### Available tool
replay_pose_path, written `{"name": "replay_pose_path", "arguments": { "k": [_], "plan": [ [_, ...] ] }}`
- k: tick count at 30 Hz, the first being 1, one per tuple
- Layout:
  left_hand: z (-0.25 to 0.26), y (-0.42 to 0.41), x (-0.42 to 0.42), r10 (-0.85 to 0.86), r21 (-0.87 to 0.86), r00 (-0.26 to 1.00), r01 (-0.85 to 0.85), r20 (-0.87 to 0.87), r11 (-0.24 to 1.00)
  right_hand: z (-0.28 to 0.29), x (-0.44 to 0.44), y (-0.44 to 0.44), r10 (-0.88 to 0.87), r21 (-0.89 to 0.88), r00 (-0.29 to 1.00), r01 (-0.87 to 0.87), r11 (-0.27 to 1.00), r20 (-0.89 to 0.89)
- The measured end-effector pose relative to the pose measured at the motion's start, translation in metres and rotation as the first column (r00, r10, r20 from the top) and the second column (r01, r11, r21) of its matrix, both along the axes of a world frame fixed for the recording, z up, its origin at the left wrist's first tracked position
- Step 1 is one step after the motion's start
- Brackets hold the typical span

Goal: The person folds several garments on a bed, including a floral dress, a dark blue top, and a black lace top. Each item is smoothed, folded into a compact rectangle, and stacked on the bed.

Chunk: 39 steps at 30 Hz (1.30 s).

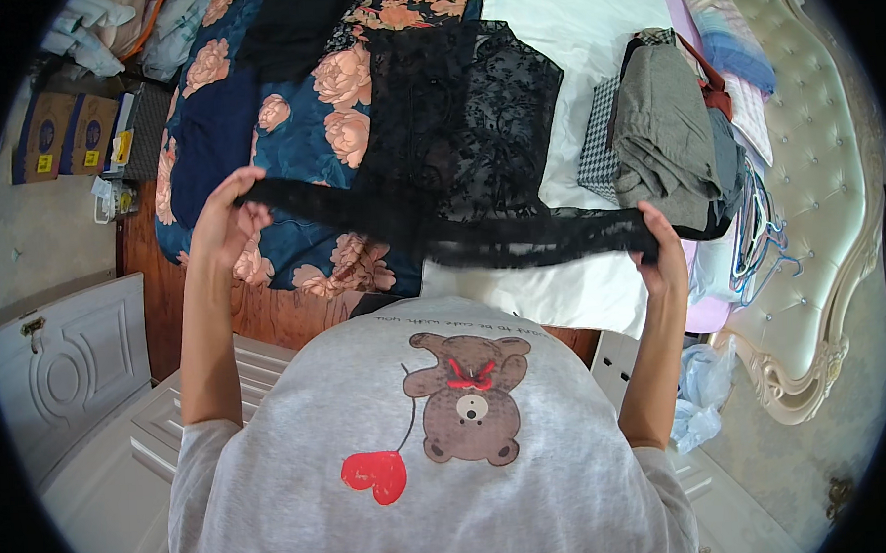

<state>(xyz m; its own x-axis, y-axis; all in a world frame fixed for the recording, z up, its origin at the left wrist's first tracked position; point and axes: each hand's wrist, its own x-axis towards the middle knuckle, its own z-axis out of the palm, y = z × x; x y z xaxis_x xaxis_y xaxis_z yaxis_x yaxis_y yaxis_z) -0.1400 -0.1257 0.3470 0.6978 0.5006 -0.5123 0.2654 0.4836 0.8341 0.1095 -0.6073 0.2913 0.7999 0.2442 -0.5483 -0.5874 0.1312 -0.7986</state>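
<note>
A sheer black lace garment (506, 118) lies spread over the bed, across a floral cover and a white sheet. My left hand (229, 212) grips the end of one of its long black sleeves at the left. At the right, my right hand (657, 245) pinches the end of the other sleeve. Both sleeves are stretched out sideways near the bed's front edge, slightly blurred. A dark navy cloth (215, 145) lies just beyond my left hand, and a folded grey garment (662, 126) tops a pile of clothes beyond my right hand.
Several plastic and wire hangers (760, 240) lie at the right beside the tufted headboard (801, 150). Cardboard boxes (92, 135) stand at the far left. A black cloth (288, 31) lies at the back of the floral cover (297, 164). A plastic bag (703, 384) is beside the bed.
</note>
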Motion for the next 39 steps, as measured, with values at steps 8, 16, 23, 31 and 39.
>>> {"name": "replay_pose_path", "arguments": {
  "k": [8,16,23,31,39],
  "plan": [
    [-0.043,0.059,0.125,-0.005,-0.068,0.996,0.000,-0.084,0.998,-0.042,0.090,0.055,-0.022,0.283,0.993,0.054,0.958,-0.115],
    [-0.081,0.089,0.240,-0.066,0.046,0.975,0.077,-0.210,0.996,-0.085,0.175,0.131,-0.083,0.211,0.989,0.107,0.972,-0.118],
    [-0.112,0.115,0.304,-0.111,0.138,0.967,0.145,-0.231,0.980,-0.126,0.238,0.161,-0.138,0.202,0.985,0.158,0.967,-0.108],
    [-0.154,0.108,0.305,0.058,0.328,0.947,0.052,-0.317,0.943,-0.159,0.232,0.163,-0.141,0.006,0.989,0.141,0.990,0.038],
    [-0.274,0.039,0.132,-0.059,0.367,0.855,0.282,-0.515,0.886,-0.252,0.054,0.092,-0.243,-0.322,0.916,0.346,0.881,0.320]
  ]
}}
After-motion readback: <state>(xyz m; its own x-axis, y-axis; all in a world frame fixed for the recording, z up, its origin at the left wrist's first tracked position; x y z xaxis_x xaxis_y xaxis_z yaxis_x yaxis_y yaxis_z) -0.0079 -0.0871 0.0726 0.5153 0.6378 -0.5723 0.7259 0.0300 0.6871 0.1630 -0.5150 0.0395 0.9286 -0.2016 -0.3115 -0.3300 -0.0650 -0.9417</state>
